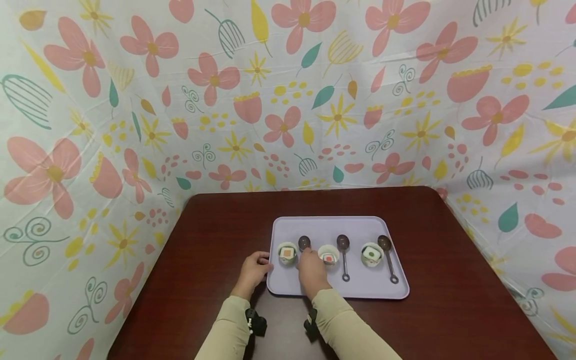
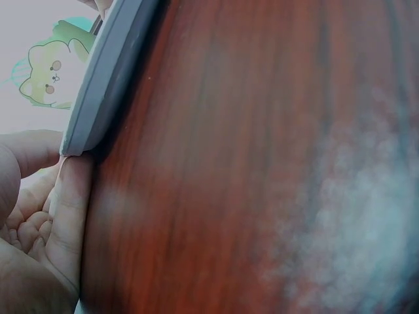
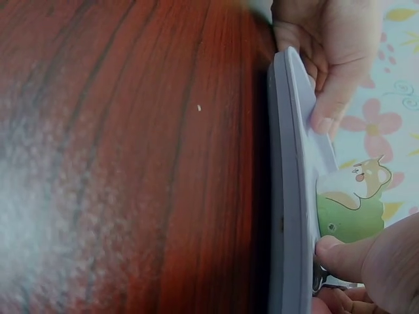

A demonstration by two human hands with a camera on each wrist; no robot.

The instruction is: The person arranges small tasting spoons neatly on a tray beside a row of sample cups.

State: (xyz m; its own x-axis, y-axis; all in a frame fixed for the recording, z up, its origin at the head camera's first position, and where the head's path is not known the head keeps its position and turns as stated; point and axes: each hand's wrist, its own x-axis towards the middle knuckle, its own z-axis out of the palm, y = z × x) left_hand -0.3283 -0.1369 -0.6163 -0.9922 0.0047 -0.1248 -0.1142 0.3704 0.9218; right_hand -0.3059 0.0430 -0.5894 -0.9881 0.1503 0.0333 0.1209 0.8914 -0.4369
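A pale lilac tray (image 1: 324,225) lies on the dark wooden table. My left hand (image 1: 253,272) grips its left edge, the thumb above and a finger below the rim in the left wrist view. My right hand (image 1: 312,272) pinches the handle of a dark spoon (image 1: 304,243) between the left cup (image 1: 288,254) and the middle cup (image 1: 328,255); the hand hides most of that handle. In the right wrist view, the right thumb (image 3: 340,256) touches the metal handle end. Each cup has a square with a coloured shape on it, orange on the left, red in the middle.
A second spoon (image 1: 343,243) lies right of the middle cup. Farther right stand a third cup (image 1: 371,254) with a green mark and a third spoon (image 1: 385,244). The table (image 1: 225,220) surrounds the tray; a flower-patterned cloth (image 1: 288,125) hangs behind.
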